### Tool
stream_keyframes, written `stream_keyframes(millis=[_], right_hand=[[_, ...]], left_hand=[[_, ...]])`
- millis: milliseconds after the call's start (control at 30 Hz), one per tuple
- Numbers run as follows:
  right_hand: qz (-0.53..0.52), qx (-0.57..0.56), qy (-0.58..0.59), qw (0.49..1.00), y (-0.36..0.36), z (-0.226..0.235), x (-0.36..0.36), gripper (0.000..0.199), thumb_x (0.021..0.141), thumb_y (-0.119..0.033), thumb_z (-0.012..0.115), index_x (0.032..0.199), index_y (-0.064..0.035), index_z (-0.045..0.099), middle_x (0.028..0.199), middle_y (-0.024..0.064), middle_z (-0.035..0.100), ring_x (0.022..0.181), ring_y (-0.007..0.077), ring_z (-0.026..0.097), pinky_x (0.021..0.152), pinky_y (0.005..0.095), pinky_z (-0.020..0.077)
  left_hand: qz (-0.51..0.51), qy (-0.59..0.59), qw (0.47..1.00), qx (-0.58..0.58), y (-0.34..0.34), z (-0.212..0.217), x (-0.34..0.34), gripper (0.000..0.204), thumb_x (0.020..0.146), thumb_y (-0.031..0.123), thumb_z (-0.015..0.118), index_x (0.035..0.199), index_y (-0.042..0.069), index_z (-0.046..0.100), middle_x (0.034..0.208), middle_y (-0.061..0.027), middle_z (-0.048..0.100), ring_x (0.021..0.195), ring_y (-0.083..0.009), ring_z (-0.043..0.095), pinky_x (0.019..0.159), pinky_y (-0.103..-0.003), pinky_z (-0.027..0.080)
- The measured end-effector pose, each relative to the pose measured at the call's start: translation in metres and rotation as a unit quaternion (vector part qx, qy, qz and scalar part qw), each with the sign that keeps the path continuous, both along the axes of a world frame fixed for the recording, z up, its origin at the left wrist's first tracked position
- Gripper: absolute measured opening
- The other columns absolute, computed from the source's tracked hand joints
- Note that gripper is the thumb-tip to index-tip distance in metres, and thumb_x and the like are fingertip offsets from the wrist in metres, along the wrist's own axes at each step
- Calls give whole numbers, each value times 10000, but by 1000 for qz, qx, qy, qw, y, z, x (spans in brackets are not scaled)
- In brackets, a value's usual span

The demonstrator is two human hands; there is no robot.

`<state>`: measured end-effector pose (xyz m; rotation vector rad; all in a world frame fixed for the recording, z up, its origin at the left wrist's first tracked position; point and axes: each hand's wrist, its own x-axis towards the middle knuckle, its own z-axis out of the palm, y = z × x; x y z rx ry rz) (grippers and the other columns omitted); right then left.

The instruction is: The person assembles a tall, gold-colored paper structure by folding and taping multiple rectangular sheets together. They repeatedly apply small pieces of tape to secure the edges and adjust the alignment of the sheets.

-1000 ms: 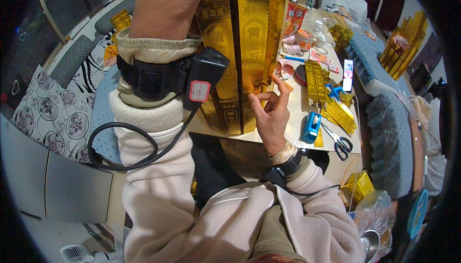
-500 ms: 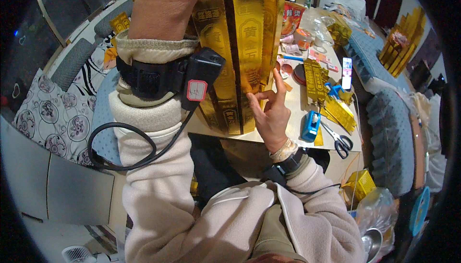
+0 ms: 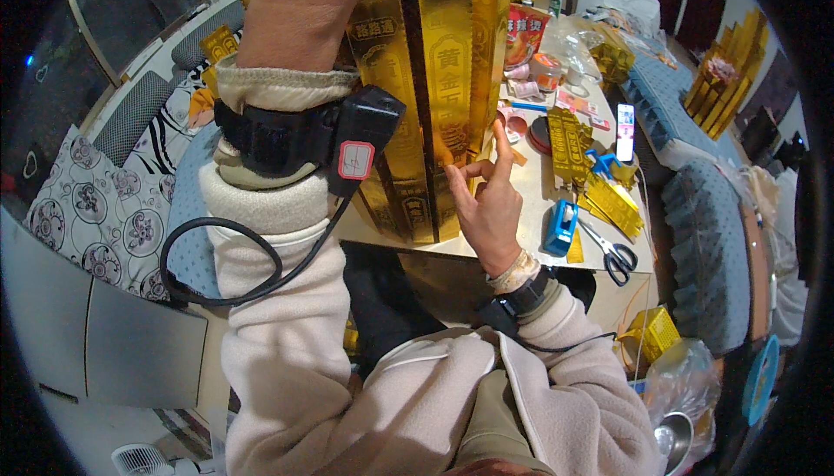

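A tall standing structure of folded gold foil paper strips (image 3: 447,68), embossed with characters, rises from the near edge of the table. My right hand (image 3: 491,207) is at its lower right side, with the thumb bent against a strip's edge and the index finger pointing up. The other fingers curl in close to the thumb, pinching the foil edge; part of that grip is hidden. My left forearm (image 3: 300,20), in a cream sleeve with a black strapped device, reaches up across the structure's left side. Its hand lies beyond the top edge of the picture.
On the table's right lie a blue tape dispenser (image 3: 561,228), scissors (image 3: 618,259), flat gold foil pieces (image 3: 612,202), a phone (image 3: 625,133) and a red food packet (image 3: 525,35). Sofas with blue covers (image 3: 708,259) stand at the right. More gold strips (image 3: 728,76) stand beyond.
Almost nothing differs. My left forearm has shifted very slightly, and my right hand has moved a touch to the left against the foil structure.
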<state>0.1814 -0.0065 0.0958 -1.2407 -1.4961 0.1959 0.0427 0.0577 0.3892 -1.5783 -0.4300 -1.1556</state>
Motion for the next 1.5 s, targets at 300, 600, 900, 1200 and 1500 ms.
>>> stream_keyframes(millis=[300,600,900,1200,1500], right_hand=[[-2,-17,-10,1000,-2,6,0,849,968,-228,719,1607,-32,196,792,103,731,688,340,732,583,456,553],[5,-25,-3,1000,-1,7,0,835,984,-242,698,1609,-28,188,793,122,733,693,355,731,590,464,554],[0,-72,-20,997,-4,-5,-2,934,944,-227,737,1629,-22,134,770,94,722,670,339,719,577,450,541],[50,-56,72,995,-10,-15,10,887,947,-154,750,1635,-66,197,779,20,624,636,149,614,582,296,483],[276,-77,388,876,-4,-16,33,406,1059,-154,586,1439,-60,481,807,-62,497,625,6,396,527,179,297]], left_hand=[[2,-1,1000,20,4,1,0,662,884,188,760,1466,16,497,1501,-197,498,1492,-349,362,1264,-483,179],[-12,3,1000,16,7,-1,-2,667,897,196,751,1483,20,485,1522,-195,480,1502,-346,350,1269,-483,173],[3,-7,1000,0,8,-1,-1,680,891,192,757,1486,9,482,1525,-208,477,1491,-358,361,1265,-488,175],[37,-14,999,37,16,-1,-3,674,910,184,739,1499,2,465,1528,-223,471,1498,-366,352,1262,-497,177],[19,3,1000,0,0,-1,-1,628,895,146,739,1470,58,500,1536,-174,476,1501,-360,351,1249,-494,198]])
